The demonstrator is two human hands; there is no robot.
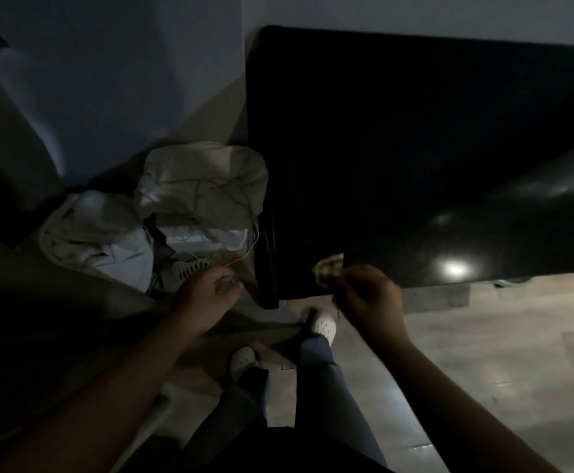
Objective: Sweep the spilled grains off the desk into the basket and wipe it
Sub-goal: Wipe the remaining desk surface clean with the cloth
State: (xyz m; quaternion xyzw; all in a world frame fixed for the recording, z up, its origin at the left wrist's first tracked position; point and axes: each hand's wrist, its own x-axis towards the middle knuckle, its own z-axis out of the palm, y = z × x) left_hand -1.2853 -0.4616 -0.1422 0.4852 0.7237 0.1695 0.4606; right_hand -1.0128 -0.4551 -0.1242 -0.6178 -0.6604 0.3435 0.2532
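At counter [415, 148] front-left corner | right hand [367, 298] grip pinched on small cloth [328, 269]; soft, light, I'd bunch it | left hand [207, 291] curled by white basket [190, 268] below | grains too dark to see

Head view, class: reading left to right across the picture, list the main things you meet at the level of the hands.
pale cloth bundle → left hand → desk corner → small crumpled cloth → right hand → bare floor
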